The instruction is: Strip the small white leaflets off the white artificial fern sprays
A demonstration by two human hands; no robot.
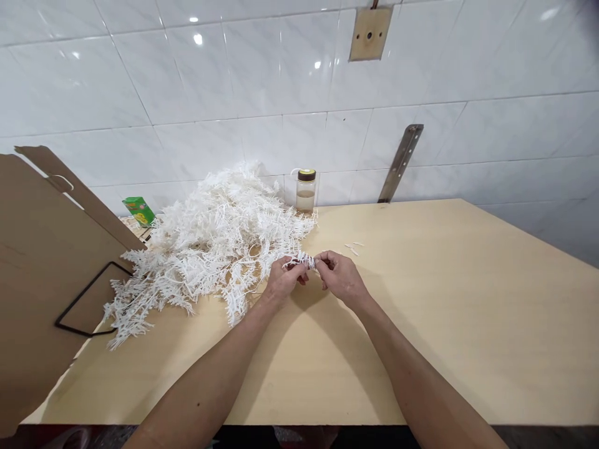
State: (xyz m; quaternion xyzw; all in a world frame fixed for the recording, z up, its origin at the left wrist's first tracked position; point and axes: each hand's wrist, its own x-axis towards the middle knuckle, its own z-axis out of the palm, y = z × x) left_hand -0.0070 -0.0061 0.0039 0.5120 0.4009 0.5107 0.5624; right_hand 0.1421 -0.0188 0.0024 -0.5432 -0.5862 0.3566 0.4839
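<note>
Fingers pinch strands; carton lettering (tiny) is illegible.

- Left hand and right hand, both bare
- Left forearm, bare, with a small round mole
- Right forearm, also bare, slender toward the wrist

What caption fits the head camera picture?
Left hand and right hand pinch a white strand beside a fluffy white pile.
</note>
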